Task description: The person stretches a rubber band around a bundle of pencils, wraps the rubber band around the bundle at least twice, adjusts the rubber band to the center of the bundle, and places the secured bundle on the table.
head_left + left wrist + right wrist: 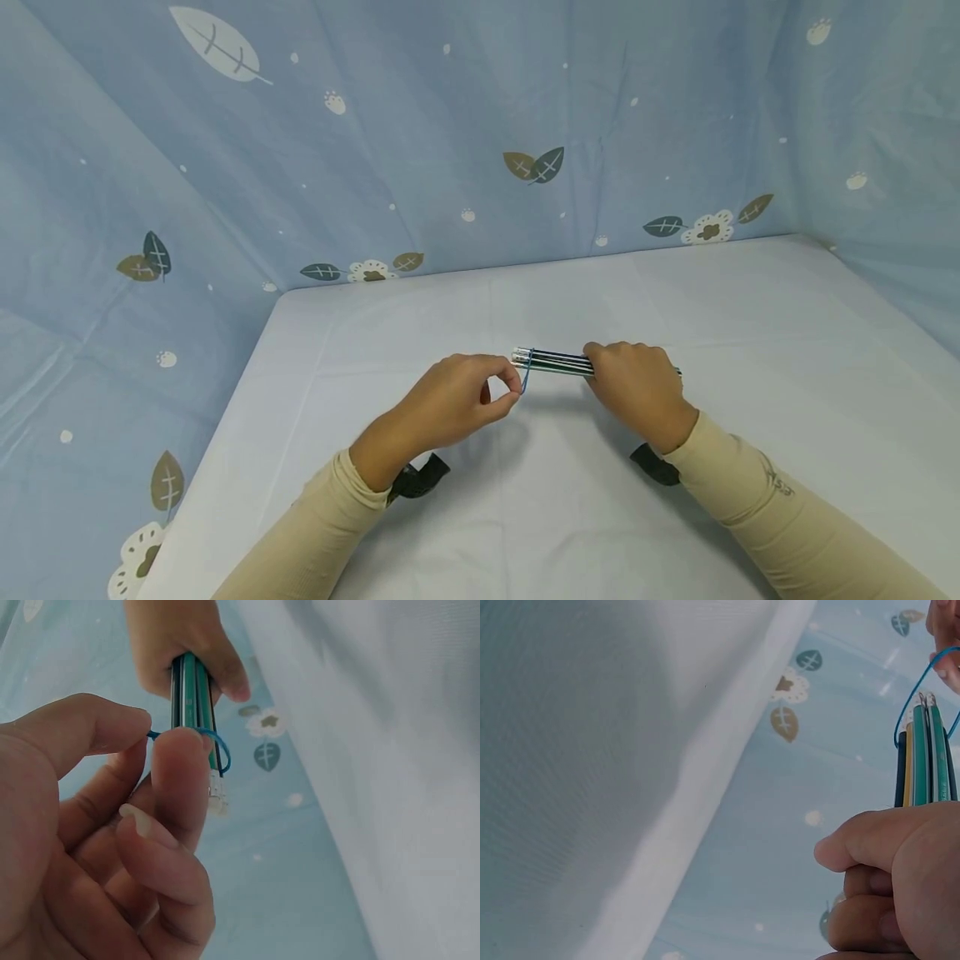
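Observation:
My right hand [641, 390] grips a bundle of several pencils [561, 362] around the middle, holding it above the table. The pencils are green, dark and yellowish, and their eraser ends point left toward my left hand [450, 402]. A thin blue rubber band [525, 379] loops around the bundle near those ends. Between thumb and index finger, my left hand pinches one side of the band and pulls it away from the pencils. The right wrist view shows the band [906, 705] stretched taut past the pencil tops [924, 761].
A white cloth covers the table [450, 317]. Behind and to the sides hangs a blue curtain [435, 117] printed with leaves and flowers. Dark straps [420, 478] show below both wrists, and beige sleeves [787, 508] cover the forearms.

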A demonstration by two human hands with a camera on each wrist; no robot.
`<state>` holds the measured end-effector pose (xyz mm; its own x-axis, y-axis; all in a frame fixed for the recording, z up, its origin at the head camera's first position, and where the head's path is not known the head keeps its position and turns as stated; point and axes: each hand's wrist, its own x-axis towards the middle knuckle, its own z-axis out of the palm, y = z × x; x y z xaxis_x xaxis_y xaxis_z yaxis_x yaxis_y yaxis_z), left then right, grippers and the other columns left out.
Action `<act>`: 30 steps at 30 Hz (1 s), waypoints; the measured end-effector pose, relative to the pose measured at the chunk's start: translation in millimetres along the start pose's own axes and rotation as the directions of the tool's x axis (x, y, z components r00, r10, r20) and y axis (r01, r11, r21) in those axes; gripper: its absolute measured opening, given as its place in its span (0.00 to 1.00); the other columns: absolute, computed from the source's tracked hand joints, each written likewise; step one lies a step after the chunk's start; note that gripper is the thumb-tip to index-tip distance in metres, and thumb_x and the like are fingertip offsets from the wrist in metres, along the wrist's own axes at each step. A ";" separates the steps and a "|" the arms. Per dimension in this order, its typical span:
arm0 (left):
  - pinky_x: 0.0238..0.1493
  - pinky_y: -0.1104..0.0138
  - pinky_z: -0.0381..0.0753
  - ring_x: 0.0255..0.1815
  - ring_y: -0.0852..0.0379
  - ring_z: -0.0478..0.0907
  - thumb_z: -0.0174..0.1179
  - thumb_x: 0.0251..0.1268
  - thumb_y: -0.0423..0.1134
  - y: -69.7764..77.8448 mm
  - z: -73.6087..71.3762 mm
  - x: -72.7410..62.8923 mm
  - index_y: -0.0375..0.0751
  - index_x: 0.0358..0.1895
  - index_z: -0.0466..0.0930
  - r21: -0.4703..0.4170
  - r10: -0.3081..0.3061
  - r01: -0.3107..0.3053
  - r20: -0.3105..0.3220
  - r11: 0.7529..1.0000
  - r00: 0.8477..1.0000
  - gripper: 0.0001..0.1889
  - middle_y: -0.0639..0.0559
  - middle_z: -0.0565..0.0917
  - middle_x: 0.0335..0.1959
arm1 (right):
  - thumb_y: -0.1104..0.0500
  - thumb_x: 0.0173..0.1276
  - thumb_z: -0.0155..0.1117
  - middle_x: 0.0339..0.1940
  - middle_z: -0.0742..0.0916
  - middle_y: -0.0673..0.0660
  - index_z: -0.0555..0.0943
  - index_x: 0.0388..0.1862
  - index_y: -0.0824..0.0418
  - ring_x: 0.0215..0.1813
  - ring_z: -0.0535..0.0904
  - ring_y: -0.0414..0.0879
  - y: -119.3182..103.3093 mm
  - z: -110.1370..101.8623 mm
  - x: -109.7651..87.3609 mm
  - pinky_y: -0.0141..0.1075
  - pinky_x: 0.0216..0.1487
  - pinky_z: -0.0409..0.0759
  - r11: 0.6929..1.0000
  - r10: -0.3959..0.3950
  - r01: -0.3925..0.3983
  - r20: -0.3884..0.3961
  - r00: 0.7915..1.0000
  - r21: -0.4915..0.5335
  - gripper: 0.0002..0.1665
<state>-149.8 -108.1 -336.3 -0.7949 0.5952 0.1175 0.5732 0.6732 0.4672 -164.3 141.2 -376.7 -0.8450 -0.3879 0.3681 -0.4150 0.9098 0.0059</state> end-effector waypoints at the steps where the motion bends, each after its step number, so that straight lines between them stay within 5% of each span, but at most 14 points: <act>1: 0.23 0.73 0.69 0.20 0.69 0.69 0.63 0.68 0.40 0.2 0.0 0.1 0.53 0.40 0.83 0.001 0.006 -0.006 -0.002 1.000 1.000 0.02 0.64 0.75 0.20 | 0.66 0.54 0.77 0.21 0.87 0.56 0.84 0.30 0.64 0.15 0.70 0.41 0.1 -0.1 0.1 0.35 0.12 0.69 1.000 0.001 -0.001 0.002 1.000 0.001 0.08; 10: 0.23 0.75 0.70 0.22 0.70 0.69 0.65 0.66 0.38 0.7 -0.2 0.2 0.50 0.39 0.84 0.020 0.109 -0.108 -0.068 0.994 0.992 0.02 0.63 0.81 0.27 | 0.66 0.54 0.77 0.20 0.87 0.56 0.84 0.30 0.64 0.15 0.70 0.41 1.2 0.0 1.1 0.35 0.11 0.68 1.000 -0.002 0.002 -0.013 1.000 -0.010 0.08; 20: 0.24 0.78 0.70 0.26 0.70 0.73 0.66 0.64 0.36 -0.7 1.7 1.9 0.48 0.38 0.84 0.014 0.227 -0.228 -0.165 0.974 0.960 0.03 0.61 0.86 0.35 | 0.66 0.55 0.76 0.18 0.85 0.55 0.83 0.28 0.63 0.14 0.69 0.41 2.2 0.3 1.8 0.35 0.11 0.67 1.000 0.000 0.000 -0.025 1.000 -0.013 0.07; 30: 0.26 0.79 0.72 0.26 0.68 0.75 0.67 0.62 0.34 0.0 5.4 2.6 0.45 0.37 0.84 -0.011 0.273 -0.282 -0.219 0.959 0.937 0.03 0.58 0.87 0.35 | 0.67 0.55 0.75 0.17 0.85 0.54 0.83 0.28 0.63 0.14 0.67 0.41 0.2 -0.3 1.1 0.34 0.11 0.65 1.000 -0.005 0.005 -0.037 0.999 -0.010 0.06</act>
<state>-150.7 -104.2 -340.7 -0.6317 0.6455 0.4294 0.7719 0.4729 0.4248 -165.2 141.0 -376.1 -0.8297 -0.3867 0.4027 -0.4156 0.9094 0.0170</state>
